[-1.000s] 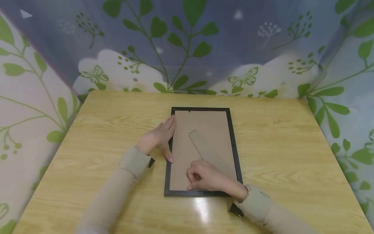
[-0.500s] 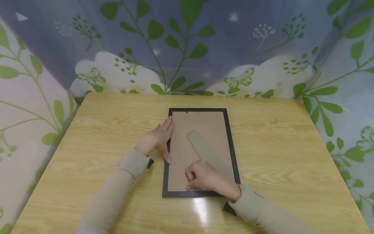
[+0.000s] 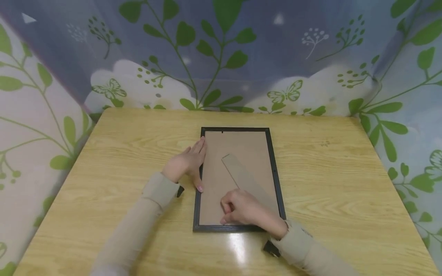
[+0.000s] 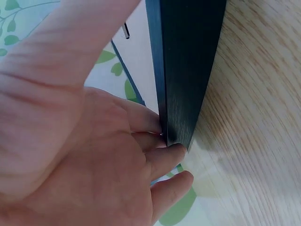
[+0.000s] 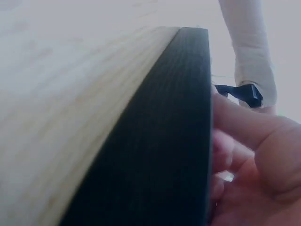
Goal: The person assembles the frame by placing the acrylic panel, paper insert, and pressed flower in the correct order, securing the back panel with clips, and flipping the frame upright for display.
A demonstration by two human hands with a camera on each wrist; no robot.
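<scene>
A black picture frame lies face down on the table, its brown backing board upward. A flat stand leg lies slantwise against the board. My left hand rests along the frame's left side, fingers extended and thumb apart; in the left wrist view its fingertips touch the outer black edge. Over the lower part of the board is my right hand, fingers curled, with the thumb tip near the bottom rim. Whether its fingertips pinch anything small is hidden. The right wrist view shows the hand beside the black rim.
The wood-grain table extends on both sides of the frame. Patterned fabric with green leaves hangs along the back, left and right. A small black hanging notch shows at the frame's far edge.
The view shifts slightly. Both hands keep nearly the same place on the frame, and the right hand shows only a tiny movement at the bottom rim.
</scene>
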